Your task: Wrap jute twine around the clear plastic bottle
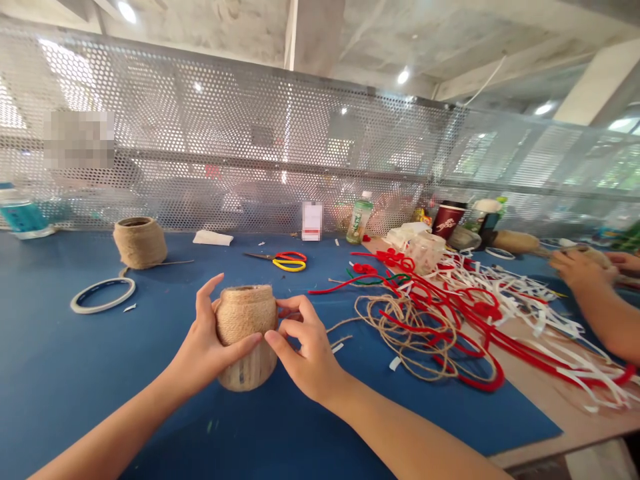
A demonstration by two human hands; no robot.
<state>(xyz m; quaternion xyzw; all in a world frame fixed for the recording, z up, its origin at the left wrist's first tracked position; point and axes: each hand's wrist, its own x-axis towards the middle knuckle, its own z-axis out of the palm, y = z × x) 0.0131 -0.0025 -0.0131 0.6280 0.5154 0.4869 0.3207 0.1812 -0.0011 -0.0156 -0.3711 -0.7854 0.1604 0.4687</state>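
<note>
Your left hand [207, 350] is covering the left side of the twine-wrapped jar [245, 317]; your right hand [310, 353] is masking part of its right edge; your forearms [130, 423] are running out at the bottom border; the left border is cutting off a blue bottle [23, 217]; the right border is cropping a co-worker's arm [613, 320], whose hand is partly concealing a blurred object; pixelation is obscuring the white card's [312, 231] print; shapes behind the perforated partition [225, 133] are appearing too blurred for you to identify.
</note>
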